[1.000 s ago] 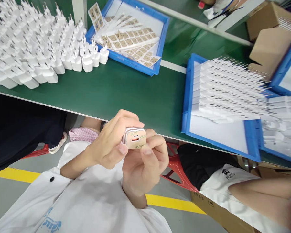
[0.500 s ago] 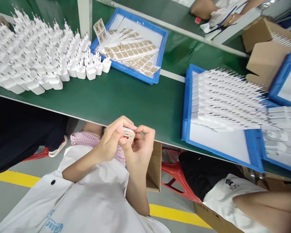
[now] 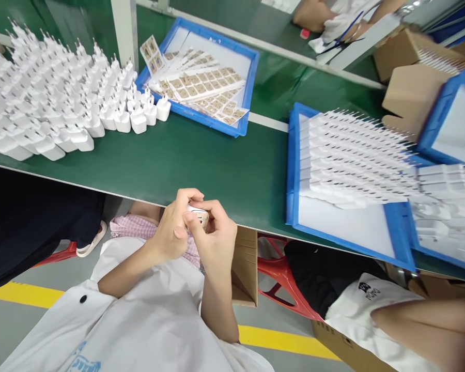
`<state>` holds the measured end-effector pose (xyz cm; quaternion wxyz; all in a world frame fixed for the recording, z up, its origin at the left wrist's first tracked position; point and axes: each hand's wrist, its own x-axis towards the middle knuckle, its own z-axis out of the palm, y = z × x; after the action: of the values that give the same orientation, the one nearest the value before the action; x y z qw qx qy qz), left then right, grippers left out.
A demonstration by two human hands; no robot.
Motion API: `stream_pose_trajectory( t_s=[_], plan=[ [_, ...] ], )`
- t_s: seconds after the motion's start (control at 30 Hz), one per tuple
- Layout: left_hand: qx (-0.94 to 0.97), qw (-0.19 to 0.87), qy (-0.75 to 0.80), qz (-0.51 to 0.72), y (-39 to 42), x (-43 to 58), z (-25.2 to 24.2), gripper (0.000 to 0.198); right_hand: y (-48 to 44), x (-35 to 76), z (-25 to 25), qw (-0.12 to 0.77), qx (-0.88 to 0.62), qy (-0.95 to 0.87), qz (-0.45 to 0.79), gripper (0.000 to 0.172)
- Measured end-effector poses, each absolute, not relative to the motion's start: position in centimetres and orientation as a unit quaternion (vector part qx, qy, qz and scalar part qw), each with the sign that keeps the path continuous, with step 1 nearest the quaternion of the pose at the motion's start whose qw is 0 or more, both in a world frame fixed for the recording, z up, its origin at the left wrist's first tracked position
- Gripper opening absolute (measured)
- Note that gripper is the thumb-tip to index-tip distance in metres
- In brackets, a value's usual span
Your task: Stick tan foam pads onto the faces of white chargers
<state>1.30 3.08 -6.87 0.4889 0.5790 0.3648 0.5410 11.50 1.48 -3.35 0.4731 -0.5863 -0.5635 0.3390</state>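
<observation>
Between my hands, in front of the bench edge, is a white charger plug (image 3: 201,216) whose port face, with a tan sticker, is turned up toward me. My left hand (image 3: 173,227) is closed round its left side, the fingers bent behind it. My right hand (image 3: 215,232) grips it from the right, thumb lying over the port face and index finger at its upper edge. Fingers cover most of the charger, and its prongs are hidden.
Many white chargers (image 3: 50,103) stand prongs-up at the left on the green bench (image 3: 139,160). A blue tray (image 3: 242,121) holds sheets of tan stickers. Another blue tray (image 3: 293,170) at the right holds rows of chargers. Co-workers sit on both sides; a cardboard box (image 3: 245,268) is under the edge.
My right thumb has moved across the charger's port face, covering more of it. My left thumb has come off that face. The whole view has shifted slightly.
</observation>
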Motion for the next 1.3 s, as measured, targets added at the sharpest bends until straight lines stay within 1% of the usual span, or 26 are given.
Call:
stream_pose_trajectory(
  t_s=[0.07, 0.13, 0.23, 0.3, 0.4, 0.43, 0.53, 0.63, 0.8, 1.2, 1.3],
  plan=[
    [0.594, 0.464, 0.377, 0.539, 3.0, 1.2, -6.7, 0.088, 1.6, 11.4, -3.1, 0.471, -0.587, -0.553, 0.356, 0.032],
    [0.599, 0.451, 0.390, 0.534, 2.8, 1.2, -6.6, 0.087, 1.7, 11.5, -3.1, 0.480, -0.588, -0.533, 0.374, 0.040],
    [0.585, 0.463, 0.408, 0.526, 2.8, 1.3, -6.7, 0.086, 1.9, 11.9, -3.6, 0.492, -0.584, -0.490, 0.420, 0.049],
    [0.566, 0.484, 0.411, 0.526, 3.0, 1.4, -6.7, 0.083, 1.8, 12.4, -3.8, 0.497, -0.552, -0.477, 0.470, 0.045],
    [0.553, 0.490, 0.426, 0.522, 3.3, 1.3, -6.4, 0.083, 1.5, 13.3, -3.7, 0.489, -0.484, -0.499, 0.527, 0.027],
    [0.556, 0.481, 0.436, 0.520, 3.4, 1.3, -6.2, 0.084, 1.4, 13.6, -3.6, 0.482, -0.469, -0.514, 0.532, 0.025],
    [0.570, 0.451, 0.452, 0.518, 3.4, 1.1, -5.7, 0.085, 1.2, 14.1, -3.3, 0.468, -0.452, -0.552, 0.522, 0.026],
    [0.581, 0.442, 0.450, 0.514, 3.2, 1.0, -5.6, 0.083, 1.3, 14.3, -3.6, 0.467, -0.443, -0.562, 0.520, 0.026],
    [0.572, 0.463, 0.445, 0.511, 3.1, 1.0, -5.8, 0.084, 1.3, 14.4, -4.0, 0.482, -0.409, -0.539, 0.556, 0.026],
    [0.580, 0.464, 0.433, 0.510, 3.2, 1.0, -5.5, 0.082, 1.0, 14.3, -3.6, 0.477, -0.432, -0.542, 0.540, 0.026],
    [0.564, 0.485, 0.434, 0.507, 3.2, 1.1, -5.4, 0.082, 1.1, 14.5, -4.0, 0.467, -0.421, -0.550, 0.550, 0.026]
  ],
)
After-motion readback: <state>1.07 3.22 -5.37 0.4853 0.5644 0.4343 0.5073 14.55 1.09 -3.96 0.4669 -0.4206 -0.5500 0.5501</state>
